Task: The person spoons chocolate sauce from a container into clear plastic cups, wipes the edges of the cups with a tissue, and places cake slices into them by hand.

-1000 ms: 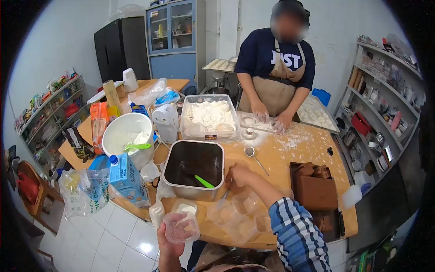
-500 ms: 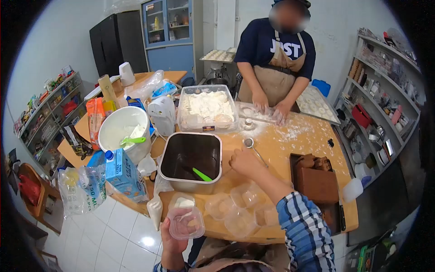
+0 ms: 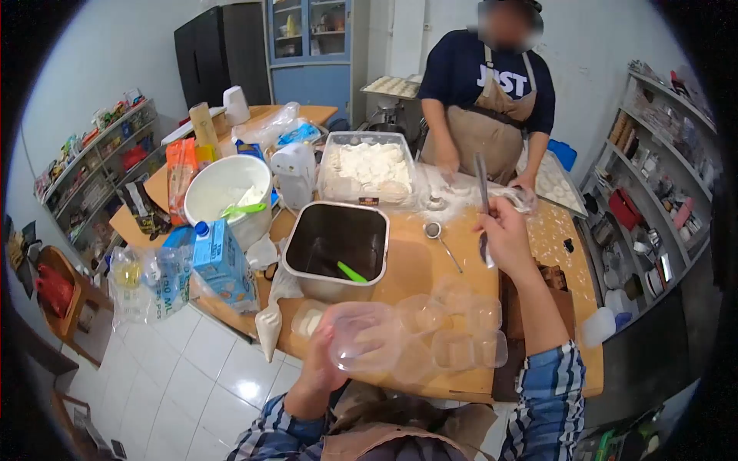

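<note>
- Metal utensil (image 3: 482, 180): raised above the tabletop (image 3: 411, 261) in the right hand (image 3: 503, 234), its long axis near upright, one end pointing up past the fingers, the other showing below them; I cannot tell which end is the working one.
- The right hand pinches the utensil between thumb and fingers.
- The left hand (image 3: 323, 353) is curled around a clear tub (image 3: 365, 334), fingers showing through the plastic; I cannot tell exactly which way its mouth faces.
- Between the hands, more clear tubs (image 3: 453, 349) stand clustered near the tabletop's front edge.
- Beside the left hand sits a small container (image 3: 309, 319) with white contents; next to it a piping bag (image 3: 269, 330) hangs over the edge, tip down.
- Beyond, a green spatula (image 3: 351, 270) slants inside a deep metal tin (image 3: 338, 287).
- A small strainer (image 3: 433, 230) lies right of the tin, handle angled toward the wearer.
- Farther back, a large box (image 3: 369, 201) holds white powder; a person (image 3: 492, 127) stands across the tabletop.
</note>
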Available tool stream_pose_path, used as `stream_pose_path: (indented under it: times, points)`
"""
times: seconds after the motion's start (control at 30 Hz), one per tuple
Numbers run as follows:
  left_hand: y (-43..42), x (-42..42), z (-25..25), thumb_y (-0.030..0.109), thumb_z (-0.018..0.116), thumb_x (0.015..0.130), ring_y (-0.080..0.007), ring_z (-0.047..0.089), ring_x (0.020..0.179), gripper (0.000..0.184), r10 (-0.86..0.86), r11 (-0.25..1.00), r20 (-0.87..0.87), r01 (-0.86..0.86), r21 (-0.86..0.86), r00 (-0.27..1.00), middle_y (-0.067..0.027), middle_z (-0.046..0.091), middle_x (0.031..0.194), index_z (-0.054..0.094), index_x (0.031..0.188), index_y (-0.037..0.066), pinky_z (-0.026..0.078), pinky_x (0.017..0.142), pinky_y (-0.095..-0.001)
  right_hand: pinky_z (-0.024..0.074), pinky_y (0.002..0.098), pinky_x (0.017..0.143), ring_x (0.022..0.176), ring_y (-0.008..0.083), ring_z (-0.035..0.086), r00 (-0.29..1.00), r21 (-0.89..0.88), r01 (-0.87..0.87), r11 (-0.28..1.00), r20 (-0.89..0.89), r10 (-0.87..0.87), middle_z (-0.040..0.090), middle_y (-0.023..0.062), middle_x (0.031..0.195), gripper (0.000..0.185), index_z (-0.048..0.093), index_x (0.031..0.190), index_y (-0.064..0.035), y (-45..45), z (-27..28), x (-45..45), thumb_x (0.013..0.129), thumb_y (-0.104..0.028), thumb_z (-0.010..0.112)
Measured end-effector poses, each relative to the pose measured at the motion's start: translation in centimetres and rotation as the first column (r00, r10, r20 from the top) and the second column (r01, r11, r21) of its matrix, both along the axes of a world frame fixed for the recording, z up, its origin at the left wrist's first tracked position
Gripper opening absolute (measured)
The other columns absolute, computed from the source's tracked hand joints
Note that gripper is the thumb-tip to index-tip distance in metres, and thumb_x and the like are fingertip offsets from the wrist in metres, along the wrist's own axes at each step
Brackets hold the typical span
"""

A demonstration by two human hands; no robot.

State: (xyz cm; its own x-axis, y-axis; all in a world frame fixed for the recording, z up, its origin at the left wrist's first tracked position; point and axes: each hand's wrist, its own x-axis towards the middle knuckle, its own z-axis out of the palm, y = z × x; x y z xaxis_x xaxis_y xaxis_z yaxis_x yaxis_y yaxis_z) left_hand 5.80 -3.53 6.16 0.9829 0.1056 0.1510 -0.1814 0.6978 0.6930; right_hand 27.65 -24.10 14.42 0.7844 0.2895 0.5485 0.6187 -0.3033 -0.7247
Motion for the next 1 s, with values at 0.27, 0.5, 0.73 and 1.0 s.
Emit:
stream_pose_path:
  times: [0.27, 0.5, 0.73, 1.0]
  points:
    - [-1.6, 1.0, 0.7, 0.037, 0.052, 0.084, -0.0237, 0.043, 0.114, 0.051, -0.113, 0.991, -0.010, 0.113, 0.073, 0.994, -0.0106, 0.042, 0.121, 0.034, 0.121, 0.006, 0.044, 0.088, -0.0442, 0.0344, 0.0216, 0.046, 0.051, 0.0046, 0.043, 0.697, -0.054, -0.520, 0.853, -0.604, 0.387, 0.048, -0.0041, 0.060, 0.018, 0.059, 0.085, -0.0017, 3.2, 2.1, -9.8, 0.083, -0.020, 0.060]
    - [-1.1, 1.4, 1.0, 0.036, 0.048, 0.088, -0.0196, 0.044, 0.111, 0.050, -0.145, 0.975, 0.000, 0.143, 0.171, 0.989, -0.0087, 0.041, 0.120, 0.032, 0.123, 0.005, 0.042, 0.090, -0.0375, 0.0333, 0.0251, 0.046, 0.051, 0.0046, 0.040, 0.771, -0.242, -0.569, 0.786, -0.490, 0.407, 0.047, 0.0004, 0.052, 0.022, 0.063, 0.074, 0.0010, 3.3, 0.5, -9.7, 0.079, -0.020, 0.063]
    - [6.5, 4.9, 1.2, 0.025, 0.060, 0.081, -0.0207, 0.049, 0.096, 0.041, 0.681, 0.093, 0.468, -0.701, 0.707, 0.563, -0.0122, 0.048, 0.109, 0.047, 0.110, -0.001, 0.042, 0.078, -0.0300, 0.0363, 0.0296, 0.049, 0.052, 0.0141, 0.047, 0.988, -0.382, 0.006, 0.924, -0.138, -0.064, 0.052, 0.0064, 0.056, 0.019, 0.061, 0.071, 0.0032, 1.7, 0.0, -3.0, 0.076, -0.015, 0.064]
    - [13.7, 9.1, -1.9, 0.029, 0.063, 0.078, -0.0200, 0.054, 0.060, 0.034, 0.681, 0.188, 0.152, -0.372, 0.909, 0.716, -0.0071, 0.058, 0.068, 0.056, 0.088, -0.002, 0.044, 0.057, -0.0321, 0.0463, 0.0407, 0.061, 0.068, 0.0345, 0.061, 0.967, -0.635, 0.081, 0.768, -0.138, -0.216, 0.060, 0.0237, 0.071, 0.024, 0.062, 0.075, 0.0041, 3.9, -8.4, 2.8, 0.072, -0.019, 0.065]
